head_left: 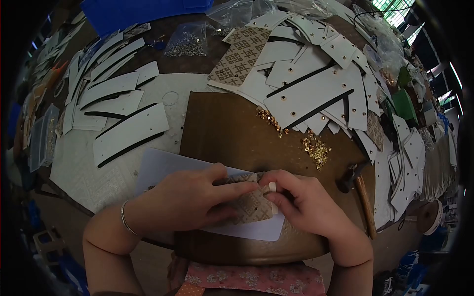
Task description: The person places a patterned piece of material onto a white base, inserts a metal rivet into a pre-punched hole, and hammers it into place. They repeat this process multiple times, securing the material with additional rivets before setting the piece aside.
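I see a small card point(252, 203) with a brown pattern, low in the middle of my view. It lies on a white sheet point(163, 167), and both hands meet on it. The left hand point(182, 200) lies over the left part of the card. Its fingers are bent around the card and hold it, with one finger along the top edge. A thin bracelet point(126, 219) sits on that wrist. The right hand point(306, 202) is at the card's right edge. Its fingers are pinched shut on a white bit point(272, 187), right against the card. I cannot tell if the bit is stuck to the card.

The sheet lies on a round brown board point(232, 128). Its right end sticks out under the hands. A hammer point(363, 195) lies on the board just beside the right hand, with its head pointing away from me. Farther up the board are two small heaps of gold studs point(316, 148), one near the hammer and one near the middle.

Beyond the studs is a big pile of white cards point(316, 89) with black slits, all lying over each other. A larger card point(242, 54) with the same brown pattern lies at the left edge of that pile. More white cards point(128, 130) are spread out to the left of the board. A clear bag point(187, 44) of small silver bits sits near the top. Pink flowered cloth point(247, 278) shows at the bottom, under the board's near edge.
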The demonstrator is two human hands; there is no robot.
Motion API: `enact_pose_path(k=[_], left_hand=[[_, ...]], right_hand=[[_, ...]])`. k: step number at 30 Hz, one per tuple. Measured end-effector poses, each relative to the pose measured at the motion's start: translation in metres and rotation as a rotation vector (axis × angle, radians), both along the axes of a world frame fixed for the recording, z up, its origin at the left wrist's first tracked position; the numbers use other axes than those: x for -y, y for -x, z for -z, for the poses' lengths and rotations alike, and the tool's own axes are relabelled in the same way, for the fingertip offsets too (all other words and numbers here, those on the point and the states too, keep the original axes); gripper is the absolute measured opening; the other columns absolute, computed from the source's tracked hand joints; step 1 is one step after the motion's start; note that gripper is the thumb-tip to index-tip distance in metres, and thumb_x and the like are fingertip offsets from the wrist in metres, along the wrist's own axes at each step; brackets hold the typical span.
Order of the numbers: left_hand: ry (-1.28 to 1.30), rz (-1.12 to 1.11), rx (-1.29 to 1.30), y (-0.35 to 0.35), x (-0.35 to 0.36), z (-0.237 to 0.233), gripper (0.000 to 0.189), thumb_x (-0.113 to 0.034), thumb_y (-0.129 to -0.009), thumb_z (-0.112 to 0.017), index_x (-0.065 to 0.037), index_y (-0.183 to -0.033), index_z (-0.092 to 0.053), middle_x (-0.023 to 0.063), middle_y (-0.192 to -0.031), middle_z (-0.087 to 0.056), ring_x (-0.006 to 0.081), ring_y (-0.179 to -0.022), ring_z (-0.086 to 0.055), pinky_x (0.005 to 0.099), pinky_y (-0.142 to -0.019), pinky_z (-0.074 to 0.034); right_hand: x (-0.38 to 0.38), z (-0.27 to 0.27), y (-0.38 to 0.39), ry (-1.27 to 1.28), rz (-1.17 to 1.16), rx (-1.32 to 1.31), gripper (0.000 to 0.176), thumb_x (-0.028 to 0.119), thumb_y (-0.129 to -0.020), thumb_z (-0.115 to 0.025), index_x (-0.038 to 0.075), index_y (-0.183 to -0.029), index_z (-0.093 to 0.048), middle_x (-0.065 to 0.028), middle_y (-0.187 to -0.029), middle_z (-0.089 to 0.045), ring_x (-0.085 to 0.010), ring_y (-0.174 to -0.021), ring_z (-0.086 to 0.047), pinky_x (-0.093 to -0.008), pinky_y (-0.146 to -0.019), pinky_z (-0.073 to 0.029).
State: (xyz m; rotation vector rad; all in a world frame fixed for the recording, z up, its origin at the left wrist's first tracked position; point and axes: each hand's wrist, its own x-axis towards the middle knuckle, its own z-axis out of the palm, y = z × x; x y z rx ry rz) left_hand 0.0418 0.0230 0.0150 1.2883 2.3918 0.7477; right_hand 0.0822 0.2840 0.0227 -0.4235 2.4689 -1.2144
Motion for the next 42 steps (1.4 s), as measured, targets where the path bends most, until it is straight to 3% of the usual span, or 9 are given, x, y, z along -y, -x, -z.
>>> enact_pose_path(k=[2, 4, 11, 13, 14, 18, 27, 35, 42], left_hand=[[0.031, -0.033, 0.024, -0.001, -0.001, -0.001, 0.059, -0.030, -0.087, -0.077, -0.027, -0.143, -0.058, 0.0095, -0.096, -0.058, 0.0292, -0.079, -0.064, 0.0400, -0.067, -0.053], [0.051, -0.035, 0.018, -0.002, -0.002, -0.001, 0.060, -0.030, -0.087, -0.077, -0.028, -0.143, -0.058, 0.0094, -0.096, -0.058, 0.0292, -0.079, -0.064, 0.0402, -0.066, -0.053], [0.044, -0.013, -0.048, -0.002, -0.002, 0.000, 0.057, -0.029, -0.089, -0.073, -0.026, -0.143, -0.056, 0.0107, -0.099, -0.057, 0.0295, -0.078, -0.066, 0.0401, -0.065, -0.056], [0.037, -0.009, -0.044, -0.001, -0.002, 0.000, 0.056, -0.029, -0.090, -0.073, -0.026, -0.143, -0.056, 0.0107, -0.099, -0.056, 0.0295, -0.078, -0.066, 0.0400, -0.066, -0.056], [0.034, -0.008, -0.036, -0.001, -0.002, 0.000, 0.056, -0.028, -0.090, -0.073, -0.026, -0.143, -0.056, 0.0108, -0.099, -0.056, 0.0295, -0.078, -0.066, 0.0400, -0.066, -0.056], [0.026, -0.005, -0.031, -0.002, -0.002, 0.000, 0.056, -0.029, -0.090, -0.073, -0.026, -0.143, -0.056, 0.0107, -0.099, -0.056, 0.0296, -0.077, -0.066, 0.0398, -0.066, -0.056], [0.020, -0.007, -0.045, -0.002, 0.000, 0.004, 0.055, -0.029, -0.090, -0.073, -0.026, -0.143, -0.056, 0.0109, -0.098, -0.056, 0.0295, -0.076, -0.066, 0.0401, -0.064, -0.056], [0.034, -0.010, -0.037, -0.003, -0.001, 0.003, 0.054, -0.031, -0.090, -0.073, -0.024, -0.142, -0.057, 0.0117, -0.100, -0.058, 0.0298, -0.077, -0.068, 0.0400, -0.064, -0.056], [0.035, -0.017, -0.039, -0.003, -0.002, 0.002, 0.054, -0.032, -0.090, -0.074, -0.020, -0.139, -0.058, 0.0111, -0.100, -0.058, 0.0289, -0.077, -0.068, 0.0393, -0.064, -0.056]], right_hand=[[0.001, 0.001, 0.000, -0.001, 0.001, 0.005, 0.025, 0.005, -0.093, -0.066, 0.010, -0.116, -0.057, -0.0177, -0.085, -0.068, -0.0389, -0.075, -0.067, -0.0446, -0.064, -0.053], [0.001, 0.006, -0.002, 0.006, 0.020, -0.053, 0.024, 0.001, -0.092, -0.066, 0.009, -0.115, -0.062, -0.0118, -0.079, -0.066, -0.0231, -0.063, -0.063, -0.0324, -0.061, -0.050], [-0.011, -0.003, 0.000, -0.092, 0.072, -0.173, 0.028, 0.002, -0.090, -0.070, 0.007, -0.117, -0.064, -0.0119, -0.084, -0.065, -0.0240, -0.069, -0.066, -0.0332, -0.062, -0.052], [-0.025, -0.005, 0.009, -0.252, 0.255, -0.486, 0.023, 0.002, -0.088, -0.071, 0.005, -0.111, -0.068, -0.0112, -0.087, -0.064, -0.0231, -0.071, -0.065, -0.0318, -0.063, -0.052], [-0.030, -0.006, 0.015, -0.220, 0.384, -0.454, 0.013, 0.007, -0.087, -0.072, 0.006, -0.099, -0.069, -0.0127, -0.089, -0.065, -0.0320, -0.078, -0.066, -0.0404, -0.069, -0.054], [-0.051, 0.010, 0.028, -0.321, 0.404, -0.501, 0.010, 0.007, -0.085, -0.073, 0.006, -0.094, -0.069, -0.0107, -0.089, -0.065, -0.0317, -0.083, -0.064, -0.0405, -0.075, -0.054], [-0.048, 0.029, 0.037, -0.439, 0.310, -0.641, 0.011, 0.004, -0.081, -0.073, 0.006, -0.088, -0.065, -0.0099, -0.090, -0.065, -0.0329, -0.092, -0.062, -0.0431, -0.078, -0.052], [-0.005, 0.013, 0.003, 0.033, -0.123, -0.541, 0.015, 0.002, -0.082, -0.075, 0.009, -0.091, -0.067, -0.0042, -0.092, -0.072, -0.0269, -0.088, -0.067, -0.0366, -0.082, -0.054], [0.004, 0.024, -0.003, -0.030, -0.198, -0.584, 0.029, 0.014, -0.078, -0.083, 0.012, -0.105, -0.073, -0.0011, -0.094, -0.073, -0.0259, -0.087, -0.067, -0.0384, -0.081, -0.056]])
